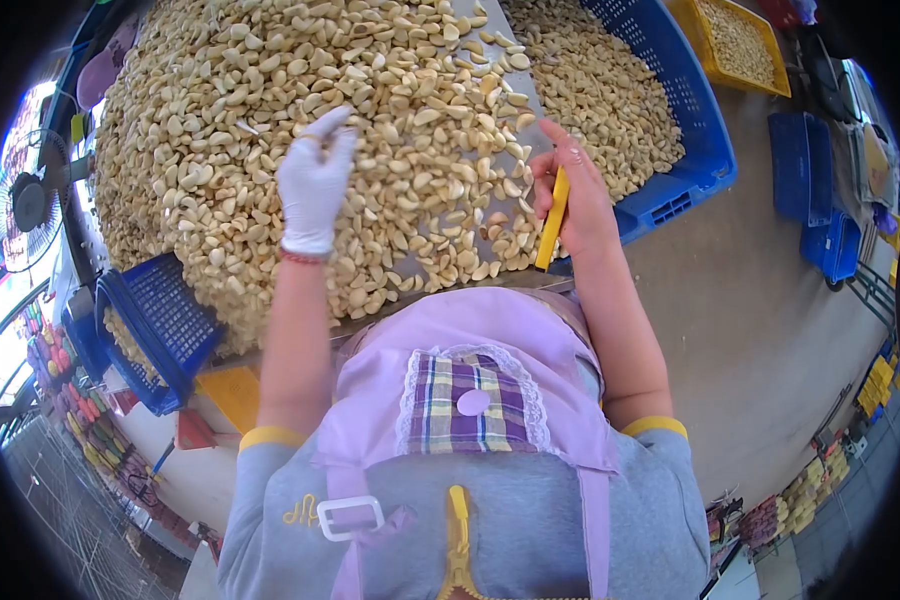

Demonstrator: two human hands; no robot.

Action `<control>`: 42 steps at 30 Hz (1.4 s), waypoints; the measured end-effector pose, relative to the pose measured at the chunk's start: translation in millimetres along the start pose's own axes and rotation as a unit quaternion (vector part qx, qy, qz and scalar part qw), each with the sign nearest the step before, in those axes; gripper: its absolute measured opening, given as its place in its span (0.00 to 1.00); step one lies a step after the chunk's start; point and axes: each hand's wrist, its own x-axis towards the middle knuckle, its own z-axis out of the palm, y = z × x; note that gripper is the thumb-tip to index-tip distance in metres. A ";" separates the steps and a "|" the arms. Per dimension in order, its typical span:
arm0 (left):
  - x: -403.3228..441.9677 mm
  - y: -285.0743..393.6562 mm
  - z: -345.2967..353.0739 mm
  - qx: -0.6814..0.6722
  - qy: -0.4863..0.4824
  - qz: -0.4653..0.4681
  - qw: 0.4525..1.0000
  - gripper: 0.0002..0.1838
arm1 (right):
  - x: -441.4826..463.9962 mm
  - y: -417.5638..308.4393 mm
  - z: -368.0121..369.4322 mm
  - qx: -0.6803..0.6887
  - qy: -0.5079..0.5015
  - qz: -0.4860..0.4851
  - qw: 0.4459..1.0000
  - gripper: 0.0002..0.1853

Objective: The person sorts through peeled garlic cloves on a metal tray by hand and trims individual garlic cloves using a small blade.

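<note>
A big heap of pale cashew-like nuts point(220, 130) covers the metal table point(523, 92). Over its middle is my left hand point(317, 185), in a white glove, with thumb and forefinger raised and apart and nothing visible between them. My bare right hand point(577, 185) is at the right edge of the nuts, its fingers round a yellow-handled tool point(553, 220) that points down toward my body. Loose nuts lie thinly spread between the two hands.
A blue crate point(710, 170) of nuts stands at the right, a yellow crate point(715, 70) behind it. At the left are a blue basket point(170, 325) and a fan point(32, 205). More blue bins point(800, 170) stand far right.
</note>
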 end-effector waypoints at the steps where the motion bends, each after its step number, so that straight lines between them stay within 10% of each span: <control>1: -0.6 -2.2 -7.1 -0.011 0.018 -0.007 1.000 0.14 | 3.1 0.9 -2.1 0.015 0.006 -0.005 1.000 0.25; 5: -15.9 -15.4 -4.1 0.097 -0.007 0.147 0.984 0.13 | 6.1 0.8 3.9 0.009 -0.009 -0.012 1.000 0.25; 16: -10.7 -15.0 34.1 0.333 -0.136 0.083 0.929 0.16 | -2.1 1.2 23.9 -0.113 -0.010 0.047 0.992 0.24; 21: -4.7 -4.8 21.7 -0.130 -0.220 -0.156 0.954 0.15 | -12.5 11.2 30.9 -0.197 -0.077 0.055 0.976 0.28; 25: -28.0 -1.2 18.5 -0.344 -0.231 -0.155 0.897 0.15 | -18.0 7.0 37.9 -0.271 -0.130 0.063 0.952 0.30; 30: -44.0 13.3 29.1 -0.421 -0.219 -0.166 0.864 0.17 | -15.7 21.8 36.1 -0.329 -0.205 -0.117 0.914 0.32; 38: -29.1 -7.0 16.1 -0.626 -0.225 -0.150 0.731 0.12 | -19.2 2.6 37.3 -0.245 -0.168 0.046 0.954 0.28; 40: -10.7 -17.0 12.8 -0.207 -0.146 -0.102 0.962 0.14 | -16.1 5.8 36.5 -0.210 -0.137 0.048 0.967 0.26; 42: 3.8 -12.4 26.3 0.268 -0.048 0.049 0.961 0.15 | -10.6 8.9 34.9 -0.200 -0.125 0.053 0.970 0.26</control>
